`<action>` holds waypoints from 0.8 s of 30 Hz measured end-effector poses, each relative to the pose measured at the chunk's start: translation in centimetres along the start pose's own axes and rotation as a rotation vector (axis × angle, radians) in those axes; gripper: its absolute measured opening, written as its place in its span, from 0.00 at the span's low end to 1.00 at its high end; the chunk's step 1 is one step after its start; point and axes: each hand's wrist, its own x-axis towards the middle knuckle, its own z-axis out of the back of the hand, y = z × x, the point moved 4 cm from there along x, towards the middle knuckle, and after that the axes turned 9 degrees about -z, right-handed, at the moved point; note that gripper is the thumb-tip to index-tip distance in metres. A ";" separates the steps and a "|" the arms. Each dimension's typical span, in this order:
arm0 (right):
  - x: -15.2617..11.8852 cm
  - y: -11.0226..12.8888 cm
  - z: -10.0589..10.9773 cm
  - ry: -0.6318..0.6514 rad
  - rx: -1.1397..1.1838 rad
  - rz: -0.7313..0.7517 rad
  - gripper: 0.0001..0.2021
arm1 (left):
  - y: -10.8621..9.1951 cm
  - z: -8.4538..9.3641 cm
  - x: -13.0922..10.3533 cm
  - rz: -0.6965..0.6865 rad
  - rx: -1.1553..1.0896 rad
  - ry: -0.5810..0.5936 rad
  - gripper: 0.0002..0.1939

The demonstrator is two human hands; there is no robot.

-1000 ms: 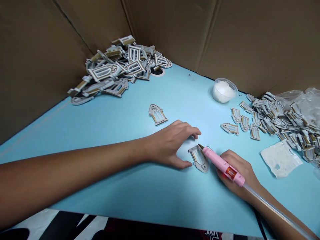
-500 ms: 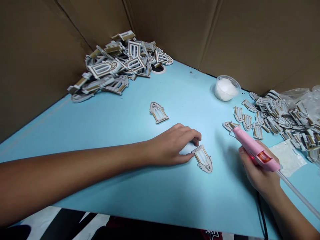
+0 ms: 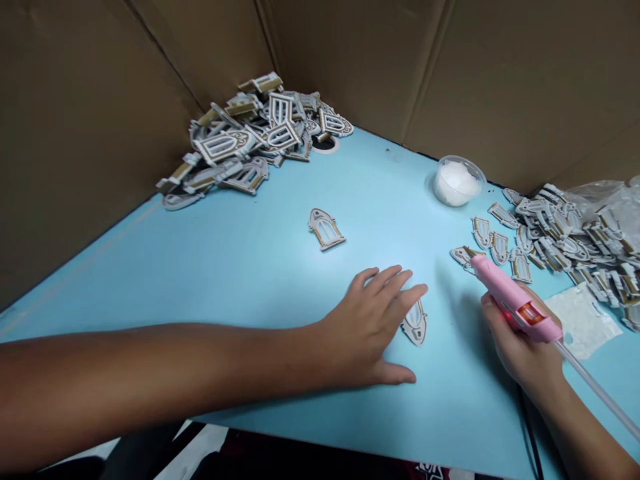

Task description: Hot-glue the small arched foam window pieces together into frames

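Note:
My left hand (image 3: 377, 327) is over the blue table (image 3: 225, 267), palm down with fingers spread, partly covering a small arched window-shaped piece (image 3: 416, 325). Whether it touches the piece is unclear. Another arched piece (image 3: 326, 230) lies by itself farther back. My right hand (image 3: 525, 353) is wrapped round a pink glue gun (image 3: 515, 300) with a clear glue stick out of its rear. The gun's nozzle points up and left, over a loose arched piece (image 3: 461, 257) at the edge of the right pile.
A large pile of window pieces (image 3: 225, 143) rises at the back left, beside a round hole in the table. At the right lie a smaller-piece pile (image 3: 565, 230), a clear cup of white material (image 3: 457, 182), a white sheet (image 3: 583, 320) and clear plastic. Cardboard walls (image 3: 350, 60) stand behind.
My left hand has moved toward me and spread its fingers, now partly hiding the near piece it was beside. My right hand keeps the glue gun in nearly the same place. The view has shifted slightly.

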 end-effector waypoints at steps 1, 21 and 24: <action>0.0 0.1 -0.1 -0.008 -0.003 0.004 0.06 | -0.3 -0.1 0.1 -0.016 0.036 0.003 0.58; 0.3 -0.4 -0.2 0.045 -0.033 0.096 0.04 | 4.7 3.3 2.0 -0.007 -0.171 0.084 0.48; -0.2 0.7 -0.6 0.120 -0.026 0.252 0.04 | 4.9 3.3 2.1 -0.036 -0.231 0.101 0.50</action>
